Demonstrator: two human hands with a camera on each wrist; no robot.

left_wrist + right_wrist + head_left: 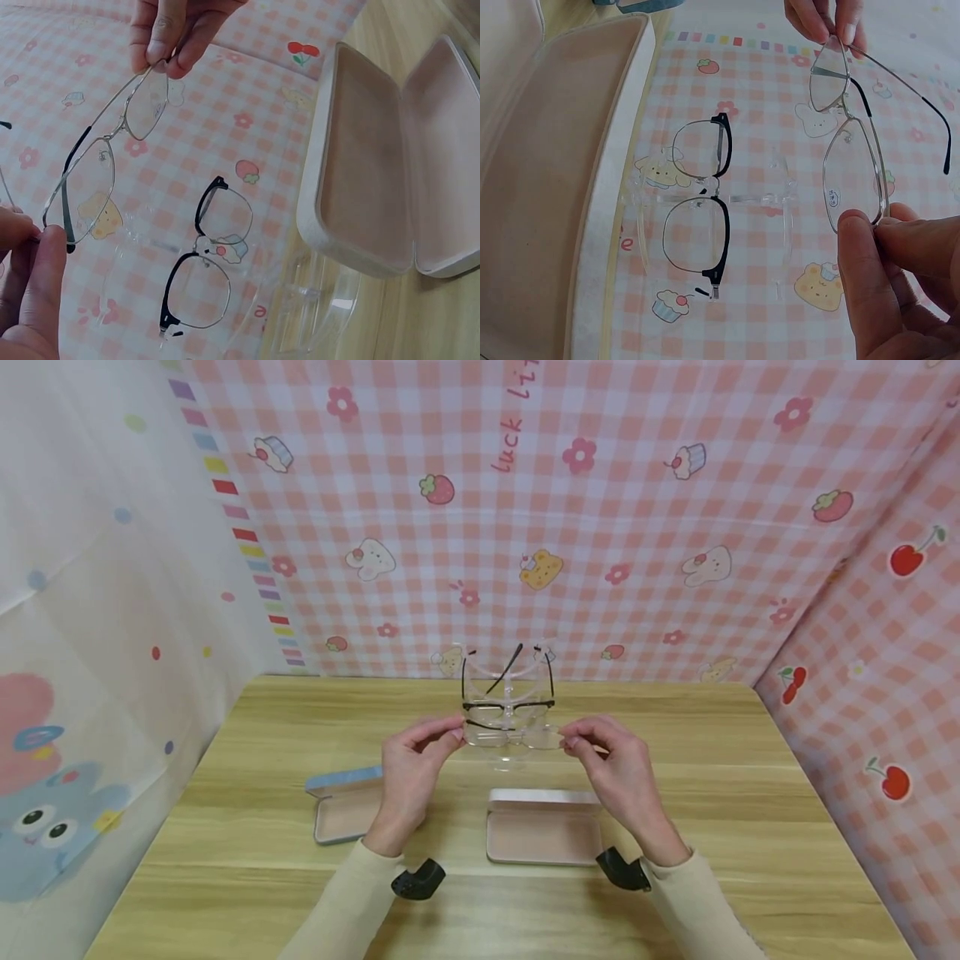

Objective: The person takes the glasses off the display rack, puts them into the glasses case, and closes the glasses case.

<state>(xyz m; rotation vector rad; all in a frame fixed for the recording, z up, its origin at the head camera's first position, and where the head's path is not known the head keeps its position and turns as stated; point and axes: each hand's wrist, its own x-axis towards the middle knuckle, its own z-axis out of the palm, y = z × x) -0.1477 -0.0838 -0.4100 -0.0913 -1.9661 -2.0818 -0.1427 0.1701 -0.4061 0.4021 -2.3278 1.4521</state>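
Observation:
A pair of thin metal-rimmed eyeglasses is stretched between my hands in the head view. My left hand pinches one end of the frame, and my right hand pinches the other, each with thumb and fingers. In the right wrist view a small sticker shows on a lens of these eyeglasses, and a dark-tipped temple sticks out. Behind them, black half-rim eyeglasses sit on a clear display stand. How much the held pair touches the stand is unclear.
An open white glasses case lies on the wooden table in front of the stand. To its left is an open blue glasses case, partly behind my left hand. A checked cloth hangs at the back.

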